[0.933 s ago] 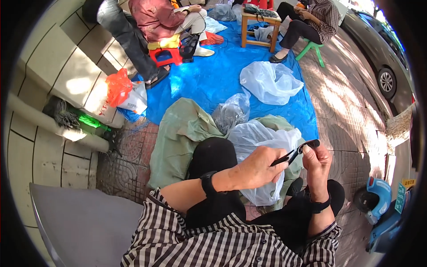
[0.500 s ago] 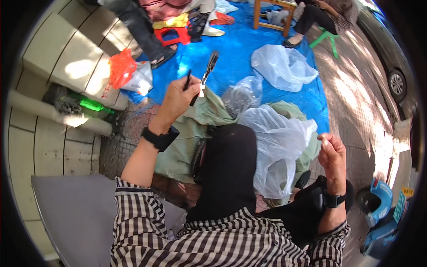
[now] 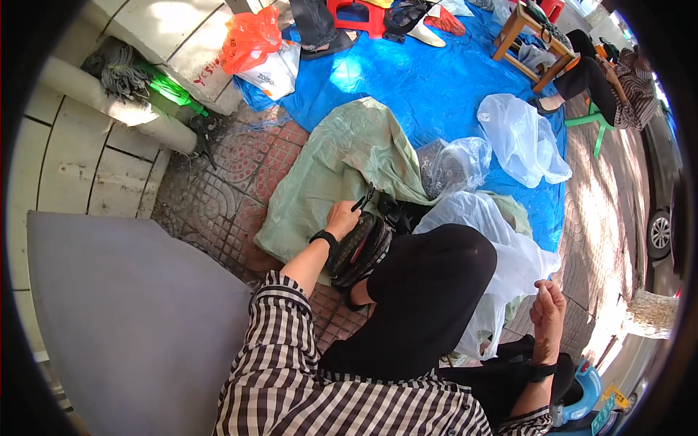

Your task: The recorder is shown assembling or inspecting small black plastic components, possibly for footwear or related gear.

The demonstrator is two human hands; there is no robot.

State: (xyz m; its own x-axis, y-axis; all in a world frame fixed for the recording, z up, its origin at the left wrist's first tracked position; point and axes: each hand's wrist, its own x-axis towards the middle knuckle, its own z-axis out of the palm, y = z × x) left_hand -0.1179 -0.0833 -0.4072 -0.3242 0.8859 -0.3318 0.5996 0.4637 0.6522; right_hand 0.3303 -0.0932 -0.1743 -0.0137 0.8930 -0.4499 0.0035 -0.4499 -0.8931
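My left hand (image 3: pixel 342 218) is down beside my left knee, closed around a black scissor-like tool (image 3: pixel 362 199). It rests against my black sandal (image 3: pixel 361 248), above a green woven sack (image 3: pixel 342 156) spread on the paving. My right hand (image 3: pixel 549 301) is held up at my right side with its fingers pinched together; anything between them is too small to see. A large clear plastic bag (image 3: pixel 509 254) lies by my black-trousered knees. A smaller clear bag with dark contents (image 3: pixel 451 163) sits on the sack just beyond.
A blue tarp (image 3: pixel 429 80) covers the ground ahead, with a white plastic bag (image 3: pixel 520 138), an orange bag (image 3: pixel 251 36), a red stool (image 3: pixel 356 14) and a wooden stool (image 3: pixel 527 33). Another person (image 3: pixel 611 76) sits at the upper right. A grey slab (image 3: pixel 123 312) lies to my left.
My left hand, first working close to my right hand, swung out left and high with the tool, then came down beside my sandal. My right hand stayed at my right side.
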